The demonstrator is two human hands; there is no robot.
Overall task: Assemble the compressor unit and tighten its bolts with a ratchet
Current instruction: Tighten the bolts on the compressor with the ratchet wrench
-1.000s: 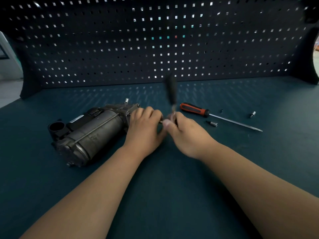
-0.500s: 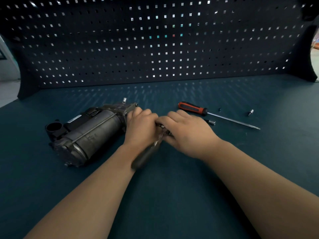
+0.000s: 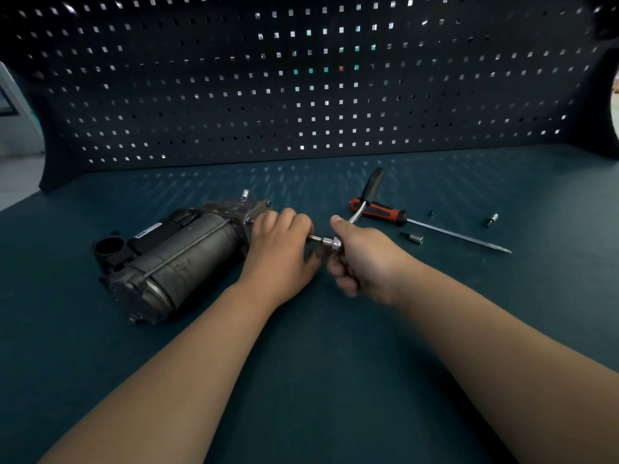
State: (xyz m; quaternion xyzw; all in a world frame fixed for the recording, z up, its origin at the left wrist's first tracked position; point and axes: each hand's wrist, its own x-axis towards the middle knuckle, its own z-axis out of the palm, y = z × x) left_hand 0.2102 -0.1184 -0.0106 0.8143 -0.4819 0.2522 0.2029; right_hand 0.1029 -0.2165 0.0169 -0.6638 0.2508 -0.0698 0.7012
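**Mia:** What are the two hands doing, close to us?

**Sam:** The right hand (image 3: 365, 262) has its fingers curled tight round the shiny top end of the ratchet (image 3: 336, 244), with the thumb up on the bent neck. The black grip sticks up and away, and no hand is on it.

**Mia:** And the left hand (image 3: 281, 249)?

**Sam:** Its fingers are bent down over the end of the compressor (image 3: 174, 256), right where the ratchet's little bar goes in. I can't see the bolt because the fingers hide it.

**Mia:** Where is the compressor?

**Sam:** It is lying on its side on the dark green table (image 3: 301, 380), over to the left.

**Mia:** Is it heavy?

**Sam:** It looks heavy. It is all hard metal and it is round, so it might roll. Holding its end down seems smart. The ratchet is smooth and could slip. I think the black grip would give more push.

**Mia:** What's further back?

**Sam:** There is a screwdriver (image 3: 382, 211) with a red and black handle. A near socket (image 3: 413, 238) sits just beside its shaft, and a far socket (image 3: 492, 219) is off to the right. Behind them is the board with holes (image 3: 301, 78).
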